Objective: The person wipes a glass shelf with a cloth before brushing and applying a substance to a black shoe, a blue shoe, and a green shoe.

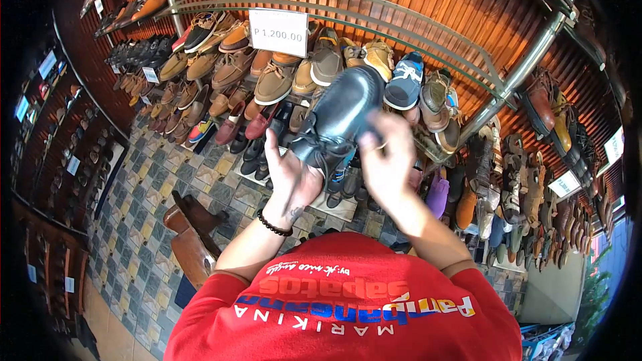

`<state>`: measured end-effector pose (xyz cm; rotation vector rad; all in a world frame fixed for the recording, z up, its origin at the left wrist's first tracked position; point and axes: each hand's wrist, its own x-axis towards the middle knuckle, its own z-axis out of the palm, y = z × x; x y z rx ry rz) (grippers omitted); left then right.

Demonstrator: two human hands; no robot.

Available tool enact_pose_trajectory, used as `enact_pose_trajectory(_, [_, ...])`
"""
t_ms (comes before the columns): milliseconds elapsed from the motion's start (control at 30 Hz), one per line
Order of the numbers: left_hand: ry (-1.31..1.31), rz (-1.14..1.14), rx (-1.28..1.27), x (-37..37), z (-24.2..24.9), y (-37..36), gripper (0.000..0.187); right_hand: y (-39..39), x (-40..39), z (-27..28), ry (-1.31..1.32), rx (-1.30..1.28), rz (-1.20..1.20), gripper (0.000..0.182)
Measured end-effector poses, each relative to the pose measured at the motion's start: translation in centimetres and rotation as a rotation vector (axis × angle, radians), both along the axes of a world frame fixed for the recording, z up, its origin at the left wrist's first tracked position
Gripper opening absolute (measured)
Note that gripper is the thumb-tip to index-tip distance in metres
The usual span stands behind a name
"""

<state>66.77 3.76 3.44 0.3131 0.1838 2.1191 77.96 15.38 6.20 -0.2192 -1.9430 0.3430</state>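
Note:
A glossy black lace-up shoe (pixel 348 101) is tilted up in front of me, toe pointing away, with its dark laces hanging at the heel end. My left hand (pixel 299 177) cradles it from beneath at that end, thumb raised along the side. Beside the shoe's right flank, my right hand (pixel 390 154) is curled and smeared by motion. Whether its fingers hold anything cannot be made out. A ring is on one of those fingers, and a beaded bracelet (pixel 274 223) circles my left wrist.
Ahead, a tiered rack carries many boat shoes (pixel 275 81) under a price sign (pixel 279 33) and a glass shelf (pixel 348 17). Metal posts (pixel 528 60) stand on both sides. More shoes hang at the right (pixel 511 180). A brown wooden seat (pixel 190 237) sits on the tiled floor (pixel 144 254).

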Motion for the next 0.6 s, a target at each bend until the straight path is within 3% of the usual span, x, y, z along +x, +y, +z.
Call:
enact_pose_trajectory(33, [-0.229, -0.335, 0.384, -1.9, -2.8, 0.1, 0.085, -1.5, -0.2, -2.0, -0.031, 0.005, 0.127, 0.028])
enact_pose_trajectory(133, [-0.173, -0.156, 0.091, -1.2, -1.3, 0.0, 0.083, -3.7, 0.2, -4.4, -0.079, 0.1, 0.336, 0.03])
enact_pose_trajectory(200, [-0.2, -0.159, 0.076, -0.9, -1.4, 0.1, 0.083, -1.8, 0.2, -2.8, -0.09, 0.215, 0.221, 0.026])
enact_pose_trajectory(267, [-0.275, -0.202, 0.073, -0.2, -0.7, 0.1, 0.084, 0.4, -1.1, -0.9, -0.027, 0.011, 0.072, 0.02])
enact_pose_trajectory(333, [-0.301, -0.268, 0.125, -0.4, -1.7, 0.3, 0.086, 0.7, -1.3, 0.8, -0.002, -0.032, 0.052, 0.019])
enact_pose_trajectory(467, [-0.15, -0.218, 0.087, -0.9, -1.2, -0.2, 0.089, -3.3, 1.3, -2.7, -0.121, 0.194, 0.36, 0.018])
enact_pose_trajectory(533, [-0.166, -0.304, 0.186, -0.9, -1.5, -0.3, 0.09, -1.8, 0.4, -3.1, -0.025, 0.192, 0.281, 0.017])
enact_pose_trajectory(600, [-0.245, -0.227, 0.055, 0.0, -0.3, -0.3, 0.089, 0.5, -1.6, -0.5, 0.09, -0.019, 0.158, 0.014])
